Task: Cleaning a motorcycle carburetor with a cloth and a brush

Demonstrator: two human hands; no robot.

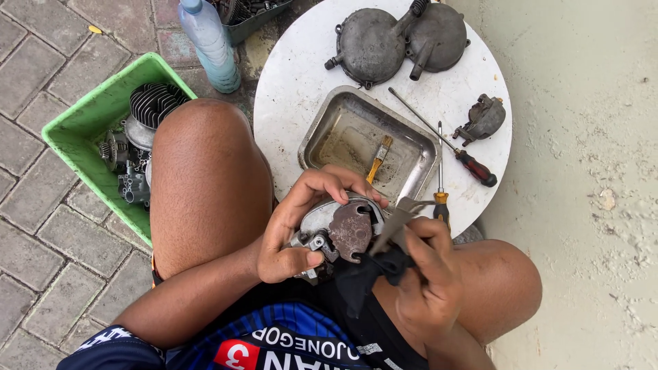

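Paved yard, concrete wall | round white surface (295, 82) carrying metal tray (329, 116), screwdrivers | left hand (295, 233) fingers gripping engine part (346, 229) | right hand (425, 281) fingers pinching dark cloth (370, 274)

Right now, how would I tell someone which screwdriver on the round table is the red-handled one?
Start at the round white table and find the metal tray in its middle. Just right of the tray lie two screwdrivers. The red-handled screwdriver lies slanted, its long shaft running up-left; its neighbour, the orange-handled screwdriver, is shorter and lies nearly straight up and down.

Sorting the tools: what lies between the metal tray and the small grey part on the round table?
Two screwdrivers, seen in the head view.
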